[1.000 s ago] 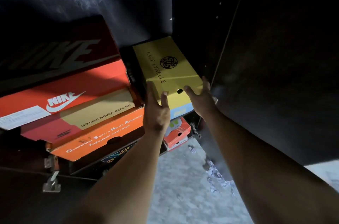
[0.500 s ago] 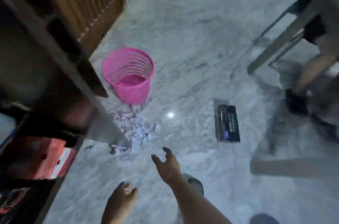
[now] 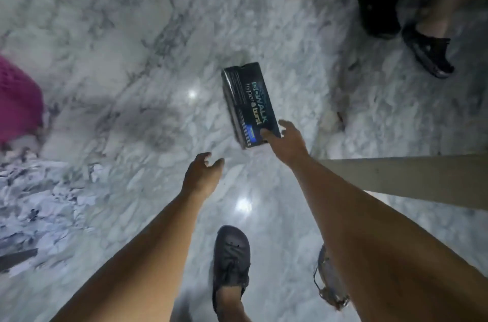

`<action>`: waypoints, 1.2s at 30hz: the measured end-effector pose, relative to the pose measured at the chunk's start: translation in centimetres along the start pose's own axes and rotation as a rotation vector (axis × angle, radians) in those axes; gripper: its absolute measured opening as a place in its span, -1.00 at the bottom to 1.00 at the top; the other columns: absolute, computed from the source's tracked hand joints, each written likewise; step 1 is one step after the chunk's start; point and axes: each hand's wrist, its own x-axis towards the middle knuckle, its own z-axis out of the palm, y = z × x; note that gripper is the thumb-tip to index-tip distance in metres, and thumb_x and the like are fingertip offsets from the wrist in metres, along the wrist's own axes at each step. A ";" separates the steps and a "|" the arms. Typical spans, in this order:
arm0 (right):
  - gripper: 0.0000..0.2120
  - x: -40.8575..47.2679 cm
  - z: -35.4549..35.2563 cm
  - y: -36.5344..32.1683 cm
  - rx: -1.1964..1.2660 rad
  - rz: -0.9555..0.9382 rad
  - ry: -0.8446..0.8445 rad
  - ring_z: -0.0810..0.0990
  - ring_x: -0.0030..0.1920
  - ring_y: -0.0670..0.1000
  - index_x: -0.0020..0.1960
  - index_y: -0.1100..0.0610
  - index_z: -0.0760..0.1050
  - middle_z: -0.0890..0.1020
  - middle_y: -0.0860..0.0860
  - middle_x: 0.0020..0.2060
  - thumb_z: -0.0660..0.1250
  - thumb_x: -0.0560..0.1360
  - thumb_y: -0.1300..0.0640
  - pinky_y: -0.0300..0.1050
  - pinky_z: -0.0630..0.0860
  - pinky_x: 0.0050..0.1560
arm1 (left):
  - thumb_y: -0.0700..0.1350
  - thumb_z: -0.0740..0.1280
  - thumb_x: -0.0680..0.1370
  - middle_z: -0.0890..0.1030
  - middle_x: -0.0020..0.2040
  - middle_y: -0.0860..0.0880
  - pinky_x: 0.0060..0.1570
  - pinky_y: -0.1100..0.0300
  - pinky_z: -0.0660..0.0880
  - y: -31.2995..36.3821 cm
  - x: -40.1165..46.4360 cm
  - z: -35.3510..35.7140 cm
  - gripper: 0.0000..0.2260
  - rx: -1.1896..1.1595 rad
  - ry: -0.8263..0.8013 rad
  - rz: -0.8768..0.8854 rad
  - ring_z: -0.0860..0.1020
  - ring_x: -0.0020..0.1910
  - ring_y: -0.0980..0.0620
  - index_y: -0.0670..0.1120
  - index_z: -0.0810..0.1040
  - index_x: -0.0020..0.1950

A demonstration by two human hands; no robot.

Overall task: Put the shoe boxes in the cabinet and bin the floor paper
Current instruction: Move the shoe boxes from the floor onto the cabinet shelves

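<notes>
The dark shoe box [image 3: 249, 105] lies on the marble floor [image 3: 132, 44] ahead of me and a little right, its long axis running from far to near. My right hand [image 3: 287, 143] is nearer, fingers spread, reaching its near end; whether it touches I cannot tell. My left hand [image 3: 202, 176] hangs short, loosely curled, holding nothing.

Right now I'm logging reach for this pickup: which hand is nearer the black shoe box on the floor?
Right. The right hand is at the black shoe box's near corner, fingers spread. The left hand hangs open, short of it and off to its left.
</notes>
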 end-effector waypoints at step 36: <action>-0.52 -60.4 13.2 -5.8 -0.347 -0.504 -0.700 0.64 -0.06 -0.07 0.25 -0.25 0.48 0.70 0.00 0.09 0.46 0.49 0.22 -0.55 0.44 -0.22 | -0.29 0.38 0.54 0.59 0.31 0.06 -0.14 0.31 0.62 -29.3 -55.0 -17.9 -0.52 -0.997 0.641 -0.104 0.65 -0.15 0.37 0.08 0.42 0.37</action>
